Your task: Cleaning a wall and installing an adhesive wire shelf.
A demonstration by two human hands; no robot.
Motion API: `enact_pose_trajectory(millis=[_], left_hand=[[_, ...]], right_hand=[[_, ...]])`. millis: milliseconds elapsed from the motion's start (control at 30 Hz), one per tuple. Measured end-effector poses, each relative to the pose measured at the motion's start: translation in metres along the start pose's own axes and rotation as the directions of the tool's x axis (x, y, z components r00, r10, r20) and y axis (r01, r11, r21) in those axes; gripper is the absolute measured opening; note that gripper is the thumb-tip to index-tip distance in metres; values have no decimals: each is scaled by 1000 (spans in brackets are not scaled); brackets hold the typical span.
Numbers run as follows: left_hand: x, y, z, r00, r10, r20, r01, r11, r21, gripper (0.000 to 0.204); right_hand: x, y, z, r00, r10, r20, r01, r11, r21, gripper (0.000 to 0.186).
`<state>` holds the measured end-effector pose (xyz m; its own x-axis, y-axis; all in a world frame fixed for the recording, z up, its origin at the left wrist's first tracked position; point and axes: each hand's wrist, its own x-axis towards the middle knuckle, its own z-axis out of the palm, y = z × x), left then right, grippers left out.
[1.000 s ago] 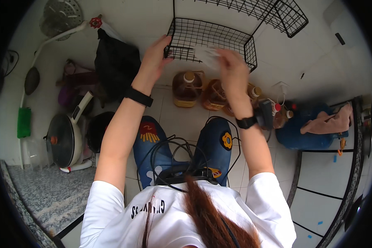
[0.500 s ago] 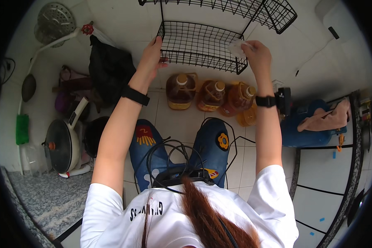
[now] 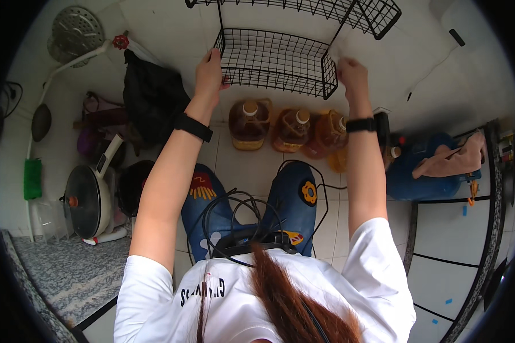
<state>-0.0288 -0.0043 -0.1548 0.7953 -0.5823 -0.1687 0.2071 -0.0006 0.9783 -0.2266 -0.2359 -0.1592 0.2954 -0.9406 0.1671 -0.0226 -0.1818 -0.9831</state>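
Observation:
A black wire basket rack [image 3: 274,81] is in front of me, its lower basket between my hands and another tier above. My left hand [image 3: 209,74] is closed round the left end of the lower basket, thumb at the top edge, fingertips showing below. Just off the basket's right end, my right hand [image 3: 353,80] is closed with its fingers pinched. A thin, crumpled whitish sheet [image 3: 335,52] shows faintly at those fingertips, pale against the wall; its material is unclear. Whether the right hand touches the wire cannot be told.
Several large bottles of amber liquid [image 3: 250,126] stand on the floor below the basket. At left are a lidded pan [image 3: 87,201], a black bag [image 3: 154,86] and a granite slab [image 3: 68,268]. A blue gas cylinder [image 3: 420,180] with a pink cloth [image 3: 452,160] is at right. Cables loop over my lap.
My right hand has moved slightly left and down with the whitish sheet, round to the basket's right end. The rack has shifted a little left; my left hand keeps its hold.

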Motion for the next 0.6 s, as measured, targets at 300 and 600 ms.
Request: enact_pose_trajectory(millis=[300, 600], left_hand=[[2, -2, -1, 999, -19, -46, 20, 1000, 19, 47], [0, 3, 1, 998, -45, -38, 48, 996, 71, 48]], right_hand=[[3, -46, 13, 898, -414, -150, 419, 908, -1, 22], [7, -34, 28, 748, -645, 159, 590, 535, -605, 18]])
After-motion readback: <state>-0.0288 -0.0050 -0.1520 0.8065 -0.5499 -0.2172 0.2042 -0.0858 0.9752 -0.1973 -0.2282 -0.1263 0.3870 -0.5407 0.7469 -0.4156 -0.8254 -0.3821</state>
